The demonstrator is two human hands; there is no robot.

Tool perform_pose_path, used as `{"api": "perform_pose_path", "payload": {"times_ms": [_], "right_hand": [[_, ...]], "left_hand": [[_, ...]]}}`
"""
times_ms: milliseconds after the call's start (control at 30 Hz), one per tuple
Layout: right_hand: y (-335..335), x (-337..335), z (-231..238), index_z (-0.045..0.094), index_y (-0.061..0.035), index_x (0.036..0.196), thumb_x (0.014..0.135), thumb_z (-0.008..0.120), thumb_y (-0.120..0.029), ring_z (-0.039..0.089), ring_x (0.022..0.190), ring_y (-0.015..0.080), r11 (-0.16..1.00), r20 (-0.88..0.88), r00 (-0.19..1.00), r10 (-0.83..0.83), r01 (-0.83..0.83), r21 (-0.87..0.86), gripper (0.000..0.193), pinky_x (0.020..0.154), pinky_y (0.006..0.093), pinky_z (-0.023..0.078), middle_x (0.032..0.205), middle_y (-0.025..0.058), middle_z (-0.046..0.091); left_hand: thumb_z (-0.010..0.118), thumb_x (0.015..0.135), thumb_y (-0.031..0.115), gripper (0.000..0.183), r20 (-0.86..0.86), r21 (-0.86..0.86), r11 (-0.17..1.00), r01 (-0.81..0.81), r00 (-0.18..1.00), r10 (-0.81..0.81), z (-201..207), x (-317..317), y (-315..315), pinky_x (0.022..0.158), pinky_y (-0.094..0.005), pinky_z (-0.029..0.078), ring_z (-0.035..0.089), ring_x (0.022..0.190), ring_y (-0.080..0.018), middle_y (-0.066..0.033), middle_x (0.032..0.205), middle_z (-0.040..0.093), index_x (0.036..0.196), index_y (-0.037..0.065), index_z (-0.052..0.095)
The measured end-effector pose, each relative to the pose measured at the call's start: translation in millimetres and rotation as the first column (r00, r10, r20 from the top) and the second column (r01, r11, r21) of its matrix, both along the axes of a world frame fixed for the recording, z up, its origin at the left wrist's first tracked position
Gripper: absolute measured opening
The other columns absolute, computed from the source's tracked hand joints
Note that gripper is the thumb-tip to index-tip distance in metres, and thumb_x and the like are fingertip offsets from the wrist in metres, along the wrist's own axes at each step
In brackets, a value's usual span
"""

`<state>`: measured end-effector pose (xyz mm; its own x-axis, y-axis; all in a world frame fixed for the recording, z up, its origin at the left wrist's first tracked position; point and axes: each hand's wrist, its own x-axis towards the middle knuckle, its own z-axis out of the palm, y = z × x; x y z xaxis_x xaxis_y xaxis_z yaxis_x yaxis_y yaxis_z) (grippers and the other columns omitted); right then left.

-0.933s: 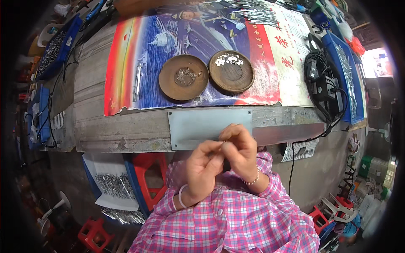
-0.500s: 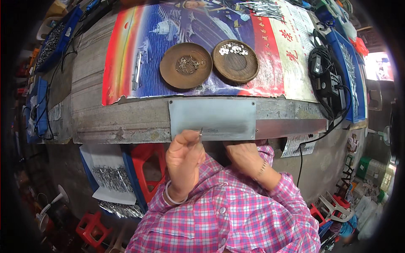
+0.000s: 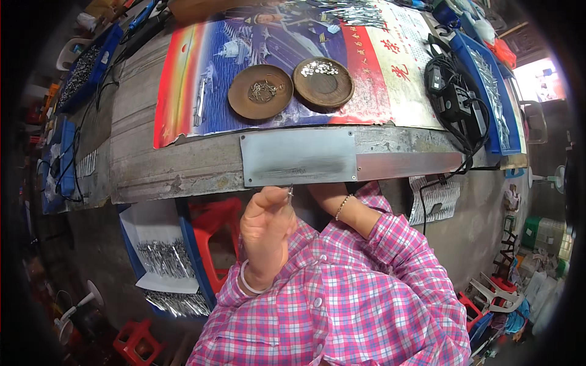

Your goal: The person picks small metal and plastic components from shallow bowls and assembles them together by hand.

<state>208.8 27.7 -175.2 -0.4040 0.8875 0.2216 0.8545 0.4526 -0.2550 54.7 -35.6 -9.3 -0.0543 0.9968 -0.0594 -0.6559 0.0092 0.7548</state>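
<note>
Just in front of the table edge, my left hand is closed in a pinch. Between thumb and forefinger it holds a thin metal pin-like piece, its tip pointing up; the exact kind is too small to make out. My right hand reaches under the table edge, so its fingers are hidden. A grey metal plate, darkly smudged, is fixed at the edge above both hands. Beyond it stand two round brown dishes: the left dish holds small metal pins, the right dish small shiny white pieces.
A printed poster covers the tabletop. Black power adapters and cables lie at the right, beside a blue tray of metal parts. Below the edge at left are a blue-sided box with many metal pieces and a red stool.
My right hand has gone farther under the table edge. The view has shifted slightly, so the table sits higher in it. My left hand keeps its pinch on the metal piece.
</note>
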Motion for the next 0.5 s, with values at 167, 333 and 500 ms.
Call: {"api": "perform_pose_path", "payload": {"times_ms": [167, 333, 500], "right_hand": [[-24.9, 8.8, 84.1, 0.058, -0.0036, 0.102, 0.083, 0.051, -0.007, 0.06, 0.087, 0.0369, 0.876, -0.149, 0.961, 0.234, -0.275, -0.396, 0.021, 0.079, 0.0457, 0.047, 0.089, 0.0197, 0.062], [-28.6, 14.0, 162.2, 0.061, -0.0016, 0.098, 0.079, 0.063, 0.004, 0.065, 0.073, 0.0311, 0.873, -0.65, 0.756, 0.071, -0.363, -0.326, 0.02, 0.063, 0.0357, 0.052, 0.083, 0.015, 0.063], [-20.0, 32.0, 195.6, 0.064, 0.0045, 0.097, 0.081, 0.066, 0.006, 0.068, 0.081, 0.0154, 0.85, -0.761, 0.629, -0.16, -0.304, -0.43, 0.016, 0.065, 0.0259, 0.054, 0.088, 0.0113, 0.067]], "left_hand": [[0.055, 0.089, -0.002, 0.022, -0.022, -0.058, 0.998, -0.02, 1.0, 0.019, -3.7, -3.4, -4.5, 0.049, -0.0198, 0.034, 0.043, 0.059, -0.006, -0.0037, 0.093, 0.058, 0.111, 0.003, 0.057], [0.056, 0.089, -0.002, 0.026, 0.009, -0.099, 0.993, 0.065, 0.998, -0.064, -9.1, -1.8, 1.3, 0.05, -0.0196, 0.034, 0.042, 0.059, -0.0055, -0.0031, 0.093, 0.056, 0.116, 0.001, 0.055], [0.054, 0.09, -0.002, 0.029, -0.006, -0.155, 0.981, 0.118, 0.993, -0.12, -8.7, 4.1, 9.0, 0.051, -0.0195, 0.035, 0.042, 0.059, -0.0052, -0.0027, 0.093, 0.054, 0.119, 0.0, 0.056]]}}
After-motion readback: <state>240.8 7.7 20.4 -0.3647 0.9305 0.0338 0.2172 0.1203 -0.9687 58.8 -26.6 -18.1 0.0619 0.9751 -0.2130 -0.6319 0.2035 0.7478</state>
